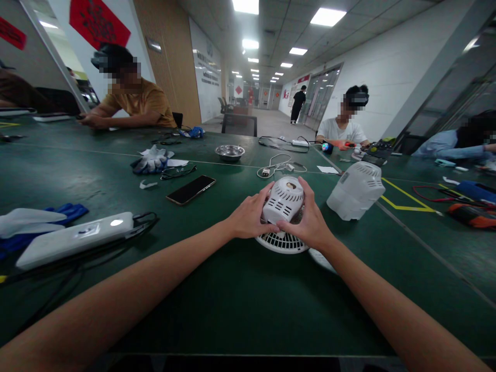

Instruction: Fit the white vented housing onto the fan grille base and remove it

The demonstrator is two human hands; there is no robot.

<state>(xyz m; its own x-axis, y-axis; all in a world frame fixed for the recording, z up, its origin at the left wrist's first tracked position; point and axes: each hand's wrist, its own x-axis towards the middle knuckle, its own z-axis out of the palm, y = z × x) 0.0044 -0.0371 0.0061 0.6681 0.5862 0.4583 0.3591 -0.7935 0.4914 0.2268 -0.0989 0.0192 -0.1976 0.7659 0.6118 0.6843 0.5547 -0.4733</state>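
Observation:
Between both hands is the white vented motor housing of a small fan, its round grille underneath, facing the green table. My left hand wraps the housing's left side, thumb across the front. On the other side my right hand grips it the same way, the two thumbs nearly meeting. A flat white piece lies partly hidden under my right forearm. To the right stands a white plastic casing with vent slots at its top.
A phone, a metal bowl, gloves and a white cable lie ahead on the table. At left is a white power strip; at right, an orange-black meter. Several people sit around the table.

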